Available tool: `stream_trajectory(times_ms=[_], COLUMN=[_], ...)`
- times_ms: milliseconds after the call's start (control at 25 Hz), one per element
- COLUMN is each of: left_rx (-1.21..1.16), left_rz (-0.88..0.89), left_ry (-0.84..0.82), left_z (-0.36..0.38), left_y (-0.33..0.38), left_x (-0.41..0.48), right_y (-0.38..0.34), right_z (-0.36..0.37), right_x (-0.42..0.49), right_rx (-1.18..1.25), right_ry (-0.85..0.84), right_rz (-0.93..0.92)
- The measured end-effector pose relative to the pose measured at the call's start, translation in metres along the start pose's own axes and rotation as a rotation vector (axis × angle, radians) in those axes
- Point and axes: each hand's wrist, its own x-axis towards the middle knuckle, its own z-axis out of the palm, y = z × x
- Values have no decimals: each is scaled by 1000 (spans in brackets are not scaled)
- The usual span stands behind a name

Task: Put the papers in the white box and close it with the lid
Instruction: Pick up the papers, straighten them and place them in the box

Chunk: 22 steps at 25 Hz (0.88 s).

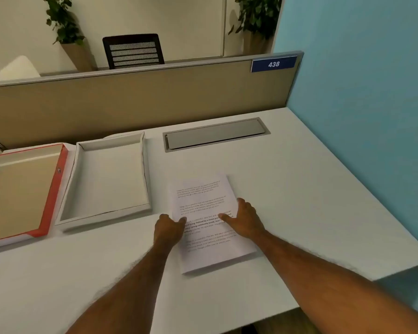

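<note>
A stack of printed papers (204,206) lies flat on the white desk (287,189), slightly turned. My left hand (167,229) grips the stack's left edge, thumb on top. My right hand (245,219) holds the right edge, thumb lying across the text. To the left of the papers stands the white box (75,186), open and with nothing inside. Further left lies its lid (58,182), upside down, with a red rim and a tan inside.
A grey cable hatch (215,135) is set into the desk behind the papers. A beige partition (130,102) closes the back, a blue wall (360,104) the right side. The desk's right front corner is cut at an angle.
</note>
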Motion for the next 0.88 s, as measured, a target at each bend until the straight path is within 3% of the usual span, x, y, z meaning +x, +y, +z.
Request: stream_trajectory(times_ms=[280, 520, 880], left_rx=[-198, 32, -198], left_rz=[-153, -144, -300], left_ry=[-72, -43, 47], left_z=[6, 17, 25], left_y=[9, 15, 32], left_x=[16, 21, 17], right_y=[-2, -2, -2], right_z=[9, 11, 11], right_x=[7, 9, 11], right_rx=[-81, -110, -135], right_ry=[3, 15, -3], right_rz=[52, 45, 47])
